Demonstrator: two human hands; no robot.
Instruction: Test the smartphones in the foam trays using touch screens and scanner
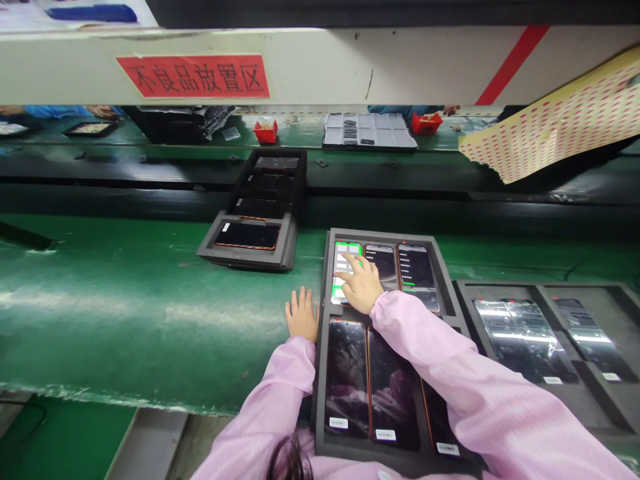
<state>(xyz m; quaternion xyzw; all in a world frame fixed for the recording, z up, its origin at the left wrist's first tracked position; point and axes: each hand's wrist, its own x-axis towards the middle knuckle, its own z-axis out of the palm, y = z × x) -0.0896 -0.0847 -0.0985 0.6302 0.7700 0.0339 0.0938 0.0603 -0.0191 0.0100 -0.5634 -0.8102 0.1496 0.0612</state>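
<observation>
A grey foam tray point(320, 373) in front of me holds several smartphones in two rows. My right hand point(361, 283) reaches over its upper left phone point(341, 293), whose lit screen shows green and white blocks. The fingers are spread, with fingertips at the screen; nothing is held. Beside it lie a phone with a dark text list point(381, 259) and another similar lit phone point(419, 273). The lower row has dark-screened phones point(346, 373) with white labels, partly covered by my right sleeve. My left hand point(302, 316) rests on the green bench against the tray's left edge, fingers apart.
A stack of foam trays with phones point(245, 253) stands at the back left, partly on the dark conveyor point(150, 200). Another phone tray point(537, 293) lies at the right. A shelf beam with a red sign point(195, 75) crosses above; a dotted yellow sheet point(560, 127) hangs from it.
</observation>
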